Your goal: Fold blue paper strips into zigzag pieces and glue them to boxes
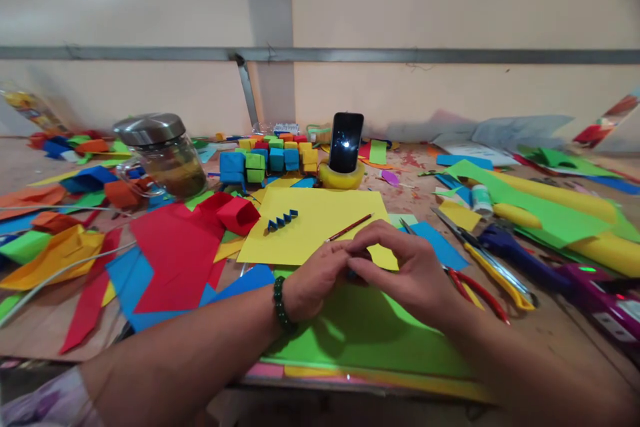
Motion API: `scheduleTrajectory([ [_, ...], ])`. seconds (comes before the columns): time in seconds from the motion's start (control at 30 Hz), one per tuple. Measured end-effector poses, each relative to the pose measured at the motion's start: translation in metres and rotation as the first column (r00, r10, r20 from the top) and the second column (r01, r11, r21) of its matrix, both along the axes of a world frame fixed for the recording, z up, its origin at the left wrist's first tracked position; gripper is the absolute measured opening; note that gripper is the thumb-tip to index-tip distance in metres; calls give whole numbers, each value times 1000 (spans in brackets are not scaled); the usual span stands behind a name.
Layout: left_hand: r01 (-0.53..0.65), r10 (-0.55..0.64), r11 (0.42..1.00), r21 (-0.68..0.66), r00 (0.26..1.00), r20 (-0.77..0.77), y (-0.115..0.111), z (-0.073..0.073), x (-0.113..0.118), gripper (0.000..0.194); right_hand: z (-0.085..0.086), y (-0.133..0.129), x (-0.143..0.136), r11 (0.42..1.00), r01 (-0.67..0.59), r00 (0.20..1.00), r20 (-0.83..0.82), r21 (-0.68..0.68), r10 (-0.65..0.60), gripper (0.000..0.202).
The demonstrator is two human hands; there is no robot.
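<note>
My left hand (320,273), with a dark bead bracelet (281,307) at the wrist, meets my right hand (407,270) above a green sheet (380,340). The fingers of both are closed together around a small dark blue piece (353,274), which they mostly hide. Just behind them, a yellow sheet (320,203) lies flat. On it rest a zigzag-folded blue paper strip (283,220) and a pencil (349,227).
Folded paper cubes (275,159) stand in rows at the back, beside a phone (347,143) propped in a yellow holder (342,177). A lidded glass jar (167,160) is at left. Scissors (480,287), a cutter (495,273) and a purple glue gun (590,293) lie right.
</note>
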State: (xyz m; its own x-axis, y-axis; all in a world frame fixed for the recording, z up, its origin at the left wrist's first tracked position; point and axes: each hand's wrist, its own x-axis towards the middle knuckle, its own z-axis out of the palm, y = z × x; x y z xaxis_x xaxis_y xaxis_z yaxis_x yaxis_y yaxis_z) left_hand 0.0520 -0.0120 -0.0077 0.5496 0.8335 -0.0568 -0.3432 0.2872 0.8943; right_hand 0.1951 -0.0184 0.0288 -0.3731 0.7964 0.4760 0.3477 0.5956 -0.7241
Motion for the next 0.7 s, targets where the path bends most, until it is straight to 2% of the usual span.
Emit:
scheduleTrajectory([
  [0.2,-4,3,999,48,1000,27,-1,-3,1,15,2,0,2,998,-21,1000,-6,-54,21,11],
  [0.33,-15,14,999,34,999,45,-2,-3,2,23,3,0,1,998,-22,1000,-9,-51,21,9],
  [0.5,0,-2,999,38,999,42,-1,-3,1,9,1,-1,-3,999,37,999,-9,-25,-37,1],
  [0.7,-16,19,997,78,999,-37,1,-6,-1,12,-1,-3,-2,999,20,998,63,29,-22,12],
])
